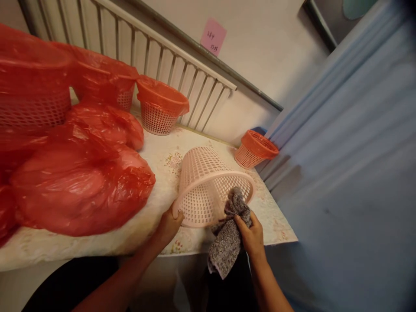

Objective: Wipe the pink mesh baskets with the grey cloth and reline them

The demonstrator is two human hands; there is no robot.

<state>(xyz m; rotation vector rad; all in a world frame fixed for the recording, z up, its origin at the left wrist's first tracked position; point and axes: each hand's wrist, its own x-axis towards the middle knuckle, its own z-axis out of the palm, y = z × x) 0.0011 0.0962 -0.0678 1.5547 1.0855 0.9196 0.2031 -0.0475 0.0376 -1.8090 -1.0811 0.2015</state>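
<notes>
A pale pink perforated wastebasket [203, 167] lies on its side on the table, its round mouth turned toward me. My left hand [169, 224] is closed around the left edge of its rim. In my right hand [249, 232] is a bunched grey speckled cloth [225, 247], pinched near its middle. The cloth's top end is in front of the basket's opening, and its lower end hangs past the table's front edge. Whether the cloth touches the basket, I cannot tell.
Red plastic bags [84, 186] fill the table's left side. Behind stand a red-lined basket [160, 117] and another red-lined basket [250, 154] at the right corner. A flowered cloth [159, 149] covers the table. A radiator [156, 56] and blue curtain [344, 173] border it.
</notes>
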